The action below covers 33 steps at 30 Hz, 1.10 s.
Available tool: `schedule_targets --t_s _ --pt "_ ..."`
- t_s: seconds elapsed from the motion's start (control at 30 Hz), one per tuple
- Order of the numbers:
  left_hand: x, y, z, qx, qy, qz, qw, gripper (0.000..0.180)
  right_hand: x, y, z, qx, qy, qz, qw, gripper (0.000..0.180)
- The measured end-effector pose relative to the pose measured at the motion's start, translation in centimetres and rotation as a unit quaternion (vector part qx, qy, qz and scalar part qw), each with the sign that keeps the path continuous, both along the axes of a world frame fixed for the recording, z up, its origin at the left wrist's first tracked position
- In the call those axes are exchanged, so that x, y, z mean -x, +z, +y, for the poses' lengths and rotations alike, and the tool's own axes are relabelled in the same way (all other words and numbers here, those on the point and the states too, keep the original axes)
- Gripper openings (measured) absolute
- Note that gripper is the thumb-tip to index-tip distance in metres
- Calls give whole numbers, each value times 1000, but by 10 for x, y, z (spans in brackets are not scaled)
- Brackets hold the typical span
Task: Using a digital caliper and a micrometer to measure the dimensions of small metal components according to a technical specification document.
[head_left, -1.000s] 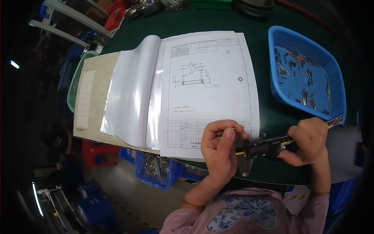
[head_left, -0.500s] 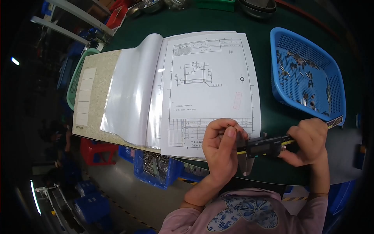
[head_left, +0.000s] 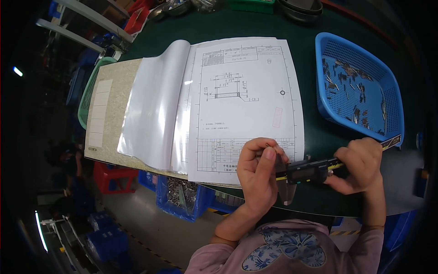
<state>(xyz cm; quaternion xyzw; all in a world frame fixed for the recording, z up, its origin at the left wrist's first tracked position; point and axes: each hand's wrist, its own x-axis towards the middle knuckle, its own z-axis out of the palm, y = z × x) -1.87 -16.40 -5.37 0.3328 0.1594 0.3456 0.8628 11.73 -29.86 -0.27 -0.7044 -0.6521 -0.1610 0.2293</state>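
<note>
My right hand (head_left: 360, 165) is closed round the beam of a digital caliper (head_left: 302, 173), its thumb low near the slider. The caliper's jaws point toward my left hand (head_left: 258, 176), which is closed in a pinch beside them. A small thin metal pin (head_left: 268, 145) barely shows at my left thumb and fingertip; most of it is hidden. Under and beyond my left hand lies a sheet with a technical drawing (head_left: 246, 109), part of an open folder (head_left: 109, 114). At the right, a blue perforated basket (head_left: 323, 98) holds many small metal pins (head_left: 351, 73).
A clear plastic sleeve (head_left: 155, 109) is folded over the folder's left side. Metal bowls (head_left: 301, 11) and a green tray (head_left: 252, 5) stand at the table's far edge. Below the front edge are a blue bin (head_left: 178, 201) of metal parts and a red stool (head_left: 114, 178).
Both hands and the caliper have shifted very slightly to the left. My grip looks the same, and the basket and folder hold their places on the table.
</note>
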Motion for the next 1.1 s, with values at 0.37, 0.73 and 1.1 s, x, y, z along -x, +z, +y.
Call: schedule_targets --t_s 0.37,0.73,1.1 --pt "-9 0 2 91 -43 -51 994 12 -21 -5 -72 -103 -229 1 968 35" --pt "41 28 36 62 -5 -68 996 12 -25 20 -104 -202 -351 246 880 26" --pt "116 8 47 29 53 -69 996 22 42 -41 164 62 -117 226 965 21"
